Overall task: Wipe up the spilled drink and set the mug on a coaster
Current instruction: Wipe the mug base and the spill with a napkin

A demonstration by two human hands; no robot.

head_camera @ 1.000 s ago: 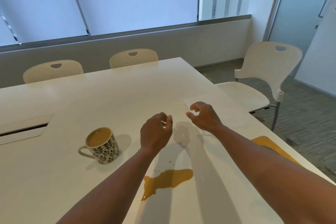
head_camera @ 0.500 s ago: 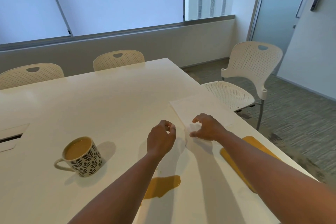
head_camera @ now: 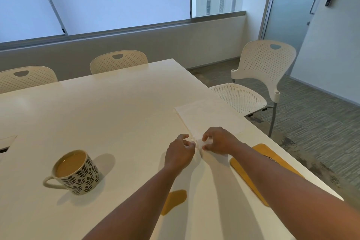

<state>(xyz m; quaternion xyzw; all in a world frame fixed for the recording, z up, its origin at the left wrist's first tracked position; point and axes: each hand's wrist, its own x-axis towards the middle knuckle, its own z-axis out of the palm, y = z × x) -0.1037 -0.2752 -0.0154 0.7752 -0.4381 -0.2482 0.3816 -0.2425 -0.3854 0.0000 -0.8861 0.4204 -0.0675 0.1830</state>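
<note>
A: Where are your hands at this moment?

B: Both of yours are at the near corner of the white napkin [head_camera: 209, 117] lying flat on the table [head_camera: 116, 107]. Your left hand [head_camera: 180, 154] has its fingers curled and pinches the bunched edge; your right hand [head_camera: 219, 141] is clawed over the same corner, fingertips gripping the paper. My guess is you use two hands because the sheet is thin and flat, so one pins or separates while the other lifts.

A: And the spill?

B: The brown puddle [head_camera: 173, 201] sits nearer to you than the napkin, partly hidden under your left forearm. It looks untouched, so wiping has not begun.

A: The mug?

B: The patterned mug [head_camera: 75, 173] stands upright on bare table, well to the left of the puddle, handle pointing left, nearly full of milky coffee. Lift it level, or you will likely make a second spill.

A: Where does it go?

B: Probably onto the yellow coaster [head_camera: 259, 154] near the right edge of the table, partly covered by your right forearm. It lies just beside the napkin's near end, so cloth and landing spot are within easy reach of each other.
</note>
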